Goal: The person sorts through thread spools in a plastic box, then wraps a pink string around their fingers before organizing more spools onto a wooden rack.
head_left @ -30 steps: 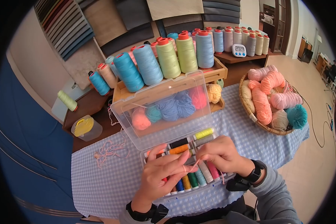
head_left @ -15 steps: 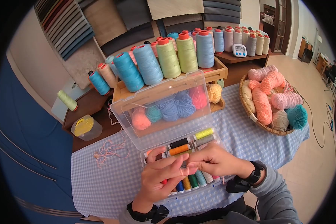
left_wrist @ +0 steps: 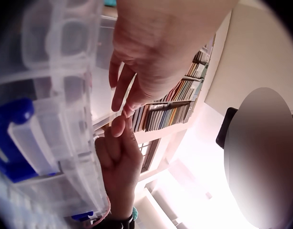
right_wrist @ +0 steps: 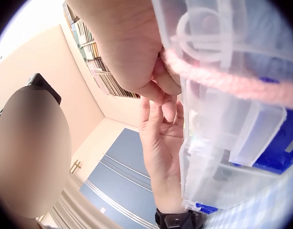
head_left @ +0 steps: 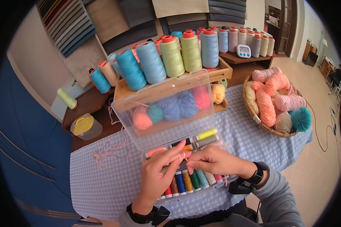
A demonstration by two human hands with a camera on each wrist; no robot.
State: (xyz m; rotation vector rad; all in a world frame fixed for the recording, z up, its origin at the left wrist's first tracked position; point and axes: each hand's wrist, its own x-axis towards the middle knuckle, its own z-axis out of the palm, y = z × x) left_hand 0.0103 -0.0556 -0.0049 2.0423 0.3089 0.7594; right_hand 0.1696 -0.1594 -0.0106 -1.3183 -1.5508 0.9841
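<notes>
Over the front of an open clear plastic box (left_wrist: 75, 95) set close to the counter's (head_left: 91, 178) front edge, the right hand (head_left: 214, 162) and left hand (head_left: 159, 170) meet at their fingertips. The right hand's grip pinches a strand of pink yarn (right_wrist: 222, 81); the left hand's grip appears to hold the same yarn between thumb and fingers, with a turn of it around a finger. A length of it also hangs over the box's right front corner. Beneath the hands lie rows of small thread spools (head_left: 180, 182), partly hidden. The box's hinged lid (head_left: 166, 136) stands raised behind, tilted back. Toward the counter's far left corner spreads a loose pink tangle (head_left: 111, 151); at the right edge sits a wicker basket (head_left: 247, 104) filled with skeins. Past the far edge, a wooden rack (head_left: 123, 90) carries big thread cones (head_left: 150, 62), and fabric swatches (head_left: 178, 7) hang on the wall.
</notes>
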